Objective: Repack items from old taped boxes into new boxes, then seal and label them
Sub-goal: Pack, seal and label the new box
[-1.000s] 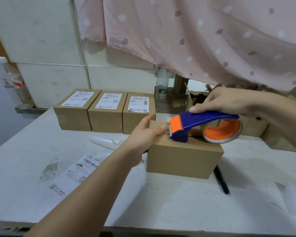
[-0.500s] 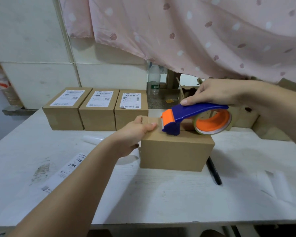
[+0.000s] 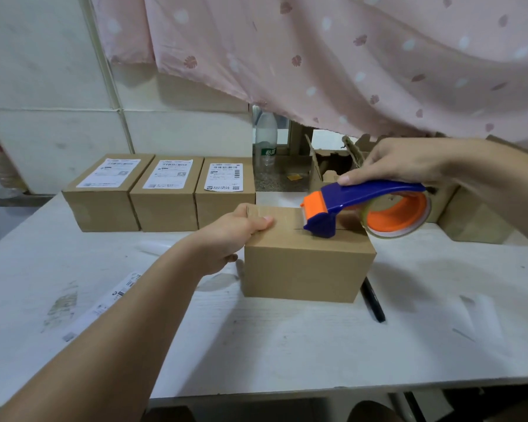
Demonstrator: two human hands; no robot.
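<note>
Item: cardboard box (image 3: 305, 269), unlabelled, standing on the white table (image 3: 287, 345) in front of the person, flaps folded shut.
Seam: a dark line across the top, showing bare just left of the dispenser's blue nose and beyond it to the right; clear tape seems to cover the stretch toward the left end.
Tool: tape dispenser (image 3: 363, 202), blue with orange cutter and core, nose down on the box top near its middle, roll hanging past the right end.
Left hand (image 3: 235, 236): grips the box's left end, thumb flat on the top, the other fingers curled down round the side.
Right hand (image 3: 400, 161): wrapped round the dispenser handle, thumb pressed along its upper face; the fingers underneath are hidden.
Stage, as judged: sealing half done; label not yet on.
Finished stock: three labelled boxes (image 3: 165, 205), side by side at the back left.
Also on table: black pen (image 3: 374, 303) beside the box's right side; label strip (image 3: 104, 303) under the left forearm.
Risk, drift: a slanted pull would take the tape off the seam and leave the flaps open.
Risk, slip: a slack left grip would let the light box slide with the pull.
Risk, wrinkle: lifting the nose early would trap air or crease the tape.
Risk, short end: cutting at the top edge would leave nothing to fold down the right side.
</note>
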